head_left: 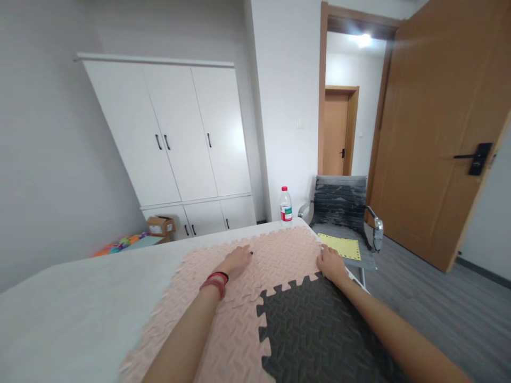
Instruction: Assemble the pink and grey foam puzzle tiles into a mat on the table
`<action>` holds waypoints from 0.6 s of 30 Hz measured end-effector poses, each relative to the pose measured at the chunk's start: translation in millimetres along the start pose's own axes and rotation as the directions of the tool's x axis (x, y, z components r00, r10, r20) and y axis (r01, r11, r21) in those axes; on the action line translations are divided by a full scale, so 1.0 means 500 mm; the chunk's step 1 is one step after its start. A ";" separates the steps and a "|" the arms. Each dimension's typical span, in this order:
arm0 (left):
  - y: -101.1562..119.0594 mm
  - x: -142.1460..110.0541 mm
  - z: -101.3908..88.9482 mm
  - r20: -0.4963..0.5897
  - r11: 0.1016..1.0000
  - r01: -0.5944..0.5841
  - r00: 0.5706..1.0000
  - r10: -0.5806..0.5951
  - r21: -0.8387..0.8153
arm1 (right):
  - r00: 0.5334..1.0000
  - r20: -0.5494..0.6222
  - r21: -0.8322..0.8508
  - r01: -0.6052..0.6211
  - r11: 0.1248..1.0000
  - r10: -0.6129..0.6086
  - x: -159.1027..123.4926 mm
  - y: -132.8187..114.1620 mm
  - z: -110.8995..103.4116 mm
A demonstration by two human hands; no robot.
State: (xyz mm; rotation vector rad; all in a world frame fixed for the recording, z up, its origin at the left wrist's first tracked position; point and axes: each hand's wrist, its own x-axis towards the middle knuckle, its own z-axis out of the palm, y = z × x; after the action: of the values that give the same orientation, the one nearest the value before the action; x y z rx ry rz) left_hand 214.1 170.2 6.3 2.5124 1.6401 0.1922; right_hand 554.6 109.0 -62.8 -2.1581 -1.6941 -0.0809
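Observation:
Interlocking foam mats lie on a white table (pixel 72 298): pink tiles (pixel 279 250) at the far side and left, a dark grey tile (pixel 315 330) joined at the near right. My left hand (pixel 238 261) lies flat on a pink tile, fingers stretched forward, with red and black bands on the wrist. My right hand (pixel 329 264) rests on the right edge of the far pink tile, just beyond the grey tile, fingers curled down over the edge.
A plastic water bottle (pixel 286 205) stands at the table's far edge. A grey chair (pixel 343 213) with a yellow sheet (pixel 341 246) on its seat is beside the table on the right. White wardrobe (pixel 179 143) behind, open wooden door (pixel 435 133) right, cardboard box (pixel 161 225) on the floor.

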 end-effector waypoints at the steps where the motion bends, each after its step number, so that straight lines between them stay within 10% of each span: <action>1: 0.003 -0.032 -0.002 0.016 1.000 -0.027 1.000 0.027 -0.006 | 1.000 -0.002 0.006 -0.002 1.000 0.002 -0.003 -0.001 -0.003; 8: 0.038 -0.222 0.042 0.052 0.989 -0.143 0.988 0.144 -0.025 | 1.000 -0.016 0.025 -0.027 0.999 0.027 -0.016 0.001 -0.001; 18: 0.072 -0.214 0.047 -0.062 0.995 -0.089 0.994 0.086 -0.051 | 0.999 -0.046 -0.020 -0.026 0.999 0.025 -0.006 0.009 0.022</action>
State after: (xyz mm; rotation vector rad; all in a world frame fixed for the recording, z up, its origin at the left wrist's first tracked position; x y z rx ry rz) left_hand 207.7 56.7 -13.8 2.5635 1.5254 0.3195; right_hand 555.9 108.9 -74.9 -2.1756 -1.6470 -0.1398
